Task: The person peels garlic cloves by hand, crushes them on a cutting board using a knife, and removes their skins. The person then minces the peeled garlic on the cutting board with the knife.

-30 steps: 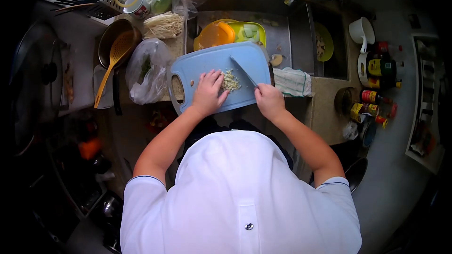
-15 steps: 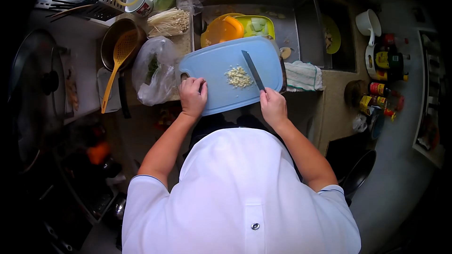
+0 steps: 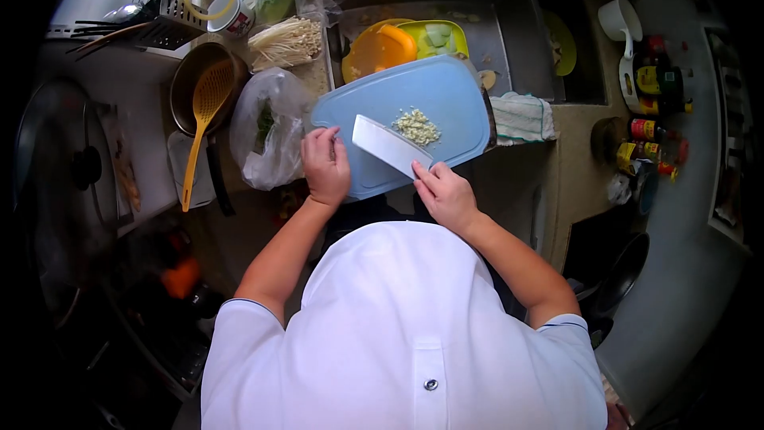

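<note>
A light blue cutting board (image 3: 454, 80) rests across the front of the sink, tilted slightly to the right. On it lies a small heap of finely chopped pale pieces (image 3: 417, 127), perhaps garlic. My right hand (image 3: 447, 196) is closed round the handle of a cleaver (image 3: 388, 146). Its broad blade face shows, pointing up and left, with one edge beside the heap. At the board's left end my left hand (image 3: 326, 169) is closed on the rim, fingers curled; part of its grip is hidden.
Behind the board, the sink (image 3: 485, 24) holds an orange container (image 3: 374, 48) and a yellow-green one with pale pieces. Leftward are a plastic bag (image 3: 270, 151), enoki mushrooms (image 3: 286, 41) and a pot (image 3: 181, 84) with a yellow strainer (image 3: 208, 99). A striped cloth (image 3: 523, 118) lies right; several bottles (image 3: 649, 151) stand beyond.
My right hand has moved left and down, turning the cleaver from edge-on at the heap's right to broad side at its left. The board has shifted slightly right in view.
</note>
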The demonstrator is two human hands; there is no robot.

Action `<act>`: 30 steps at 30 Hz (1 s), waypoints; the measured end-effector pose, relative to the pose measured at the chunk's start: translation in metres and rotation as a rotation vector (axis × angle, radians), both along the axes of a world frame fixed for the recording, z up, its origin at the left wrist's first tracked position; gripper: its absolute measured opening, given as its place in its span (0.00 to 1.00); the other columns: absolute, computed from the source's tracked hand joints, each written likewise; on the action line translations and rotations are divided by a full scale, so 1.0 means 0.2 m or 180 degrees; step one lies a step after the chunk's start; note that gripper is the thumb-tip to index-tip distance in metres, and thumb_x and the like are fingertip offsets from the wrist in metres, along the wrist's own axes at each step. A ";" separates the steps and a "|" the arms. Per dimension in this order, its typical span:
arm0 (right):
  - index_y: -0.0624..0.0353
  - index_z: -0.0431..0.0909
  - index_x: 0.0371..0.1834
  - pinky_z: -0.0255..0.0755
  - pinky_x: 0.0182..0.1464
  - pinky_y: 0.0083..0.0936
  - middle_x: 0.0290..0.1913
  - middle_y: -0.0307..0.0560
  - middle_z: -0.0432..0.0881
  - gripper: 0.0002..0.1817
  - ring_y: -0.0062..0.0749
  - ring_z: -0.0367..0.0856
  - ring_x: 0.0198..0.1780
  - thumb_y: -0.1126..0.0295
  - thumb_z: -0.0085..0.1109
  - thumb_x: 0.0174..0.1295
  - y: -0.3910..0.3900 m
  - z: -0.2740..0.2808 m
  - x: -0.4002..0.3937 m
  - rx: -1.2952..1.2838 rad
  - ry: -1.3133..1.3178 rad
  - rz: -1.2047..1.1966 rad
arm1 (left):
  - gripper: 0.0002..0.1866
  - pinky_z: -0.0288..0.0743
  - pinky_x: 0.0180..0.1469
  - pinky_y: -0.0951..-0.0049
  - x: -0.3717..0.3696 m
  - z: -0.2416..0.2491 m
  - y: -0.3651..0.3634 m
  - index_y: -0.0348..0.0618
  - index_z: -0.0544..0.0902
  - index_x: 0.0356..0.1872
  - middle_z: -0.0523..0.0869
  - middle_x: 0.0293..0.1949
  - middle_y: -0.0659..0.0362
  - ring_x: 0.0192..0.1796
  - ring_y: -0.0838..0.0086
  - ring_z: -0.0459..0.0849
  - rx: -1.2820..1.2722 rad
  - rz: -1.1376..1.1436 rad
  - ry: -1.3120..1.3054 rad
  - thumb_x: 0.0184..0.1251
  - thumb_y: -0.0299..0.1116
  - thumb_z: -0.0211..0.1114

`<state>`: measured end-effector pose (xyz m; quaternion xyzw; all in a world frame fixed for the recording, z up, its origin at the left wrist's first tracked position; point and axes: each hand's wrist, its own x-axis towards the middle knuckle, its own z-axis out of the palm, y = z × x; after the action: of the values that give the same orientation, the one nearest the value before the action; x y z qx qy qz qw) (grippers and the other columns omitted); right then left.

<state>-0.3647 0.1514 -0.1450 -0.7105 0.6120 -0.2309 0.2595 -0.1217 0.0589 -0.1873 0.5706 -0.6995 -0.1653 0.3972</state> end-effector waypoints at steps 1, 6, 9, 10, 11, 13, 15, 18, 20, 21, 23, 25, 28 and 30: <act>0.56 0.84 0.61 0.75 0.31 0.37 0.33 0.47 0.76 0.19 0.42 0.79 0.28 0.67 0.66 0.68 0.01 -0.01 0.01 -0.0055 0.0203 0.0196 | 0.17 0.71 0.61 0.55 0.02 0.02 -0.01 0.39 0.82 0.54 0.79 0.53 0.46 0.55 0.50 0.77 0.0141 -0.0122 -0.0118 0.63 0.26 0.68; 0.54 0.83 0.61 0.78 0.31 0.36 0.35 0.47 0.75 0.20 0.41 0.80 0.30 0.63 0.64 0.68 0.08 -0.11 0.08 -0.0100 0.0566 0.0245 | 0.30 0.54 0.73 0.43 -0.16 -0.04 -0.14 0.40 0.73 0.69 0.66 0.71 0.44 0.72 0.45 0.63 0.0131 -0.0373 -0.1060 0.68 0.40 0.67; 0.57 0.82 0.62 0.78 0.31 0.35 0.35 0.47 0.75 0.21 0.40 0.81 0.30 0.63 0.64 0.68 0.11 -0.17 0.13 -0.0277 0.0629 0.0180 | 0.36 0.44 0.77 0.37 -0.26 -0.20 -0.22 0.40 0.67 0.75 0.59 0.77 0.44 0.79 0.45 0.55 0.0313 -0.0378 -0.1507 0.71 0.47 0.64; 0.59 0.81 0.61 0.78 0.31 0.35 0.34 0.48 0.75 0.21 0.40 0.81 0.30 0.63 0.64 0.68 0.11 -0.19 0.14 -0.0374 0.0652 0.0139 | 0.37 0.42 0.77 0.35 -0.28 -0.21 -0.23 0.40 0.66 0.76 0.57 0.79 0.43 0.80 0.45 0.53 0.0327 -0.0388 -0.1744 0.73 0.50 0.62; 0.59 0.81 0.61 0.78 0.31 0.35 0.34 0.48 0.75 0.21 0.40 0.81 0.30 0.63 0.64 0.68 0.12 -0.21 0.14 -0.0372 0.0632 0.0114 | 0.37 0.42 0.77 0.35 -0.29 -0.22 -0.24 0.40 0.66 0.76 0.57 0.79 0.43 0.80 0.45 0.53 0.0321 -0.0410 -0.1767 0.73 0.50 0.62; 0.61 0.81 0.61 0.78 0.30 0.34 0.34 0.47 0.75 0.21 0.39 0.81 0.29 0.63 0.64 0.68 0.13 -0.23 0.16 -0.0465 0.0677 0.0059 | 0.35 0.43 0.76 0.34 -0.28 -0.23 -0.23 0.43 0.65 0.78 0.57 0.80 0.46 0.81 0.47 0.54 0.0262 -0.0376 -0.1867 0.75 0.49 0.59; 0.61 0.81 0.61 0.78 0.30 0.34 0.34 0.47 0.75 0.21 0.38 0.81 0.29 0.63 0.64 0.68 0.13 -0.24 0.17 -0.0496 0.0666 0.0018 | 0.35 0.44 0.76 0.34 -0.28 -0.25 -0.24 0.44 0.65 0.78 0.57 0.80 0.47 0.81 0.48 0.54 0.0216 -0.0407 -0.1996 0.75 0.49 0.59; 0.61 0.81 0.61 0.78 0.29 0.34 0.34 0.47 0.75 0.21 0.38 0.81 0.29 0.63 0.63 0.68 0.15 -0.26 0.17 -0.0556 0.0688 -0.0024 | 0.35 0.44 0.76 0.34 -0.29 -0.26 -0.24 0.44 0.65 0.78 0.57 0.80 0.48 0.81 0.50 0.55 0.0191 -0.0378 -0.2131 0.76 0.48 0.59; 0.61 0.81 0.61 0.78 0.29 0.34 0.34 0.47 0.75 0.21 0.37 0.81 0.29 0.63 0.63 0.68 0.15 -0.28 0.19 -0.0595 0.0679 -0.0052 | 0.34 0.44 0.76 0.34 -0.29 -0.27 -0.24 0.45 0.65 0.78 0.58 0.80 0.48 0.81 0.50 0.55 0.0199 -0.0334 -0.2183 0.76 0.48 0.59; 0.60 0.81 0.61 0.78 0.29 0.34 0.33 0.47 0.75 0.21 0.38 0.81 0.28 0.63 0.63 0.68 0.15 -0.29 0.19 -0.0616 0.0691 -0.0083 | 0.35 0.43 0.77 0.34 -0.30 -0.28 -0.24 0.45 0.64 0.78 0.57 0.81 0.49 0.81 0.50 0.53 0.0308 -0.0289 -0.2228 0.76 0.49 0.58; 0.60 0.81 0.61 0.78 0.29 0.35 0.33 0.46 0.75 0.21 0.38 0.81 0.28 0.62 0.62 0.69 0.16 -0.30 0.20 -0.0717 0.0730 -0.0142 | 0.36 0.41 0.77 0.33 -0.30 -0.27 -0.24 0.45 0.63 0.79 0.57 0.81 0.49 0.82 0.49 0.52 0.0330 -0.0235 -0.2250 0.75 0.50 0.58; 0.56 0.82 0.62 0.79 0.29 0.38 0.34 0.48 0.78 0.21 0.42 0.83 0.28 0.60 0.61 0.69 0.17 -0.29 0.20 -0.0577 0.0831 -0.0159 | 0.34 0.42 0.77 0.33 -0.31 -0.24 -0.24 0.45 0.64 0.78 0.58 0.81 0.49 0.82 0.50 0.53 0.0518 -0.0264 -0.2282 0.77 0.50 0.56; 0.52 0.82 0.62 0.80 0.31 0.41 0.33 0.50 0.81 0.21 0.47 0.84 0.29 0.58 0.61 0.69 0.14 -0.25 0.16 -0.0436 0.0574 -0.0286 | 0.32 0.46 0.77 0.37 -0.28 -0.15 -0.29 0.44 0.65 0.77 0.61 0.79 0.48 0.80 0.50 0.57 0.0505 -0.0277 -0.1298 0.79 0.50 0.54; 0.53 0.82 0.60 0.82 0.36 0.44 0.34 0.53 0.83 0.18 0.52 0.85 0.33 0.58 0.59 0.71 0.12 -0.23 0.12 -0.0404 0.0006 -0.0490 | 0.26 0.57 0.75 0.47 -0.19 -0.09 -0.33 0.42 0.72 0.71 0.71 0.72 0.46 0.74 0.49 0.67 0.0048 -0.0065 -0.0798 0.80 0.47 0.54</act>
<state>-0.3406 0.1752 -0.1902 -0.6766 0.6492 -0.2878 0.1949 -0.1592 -0.0071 -0.2049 0.5826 -0.7483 -0.1020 0.3005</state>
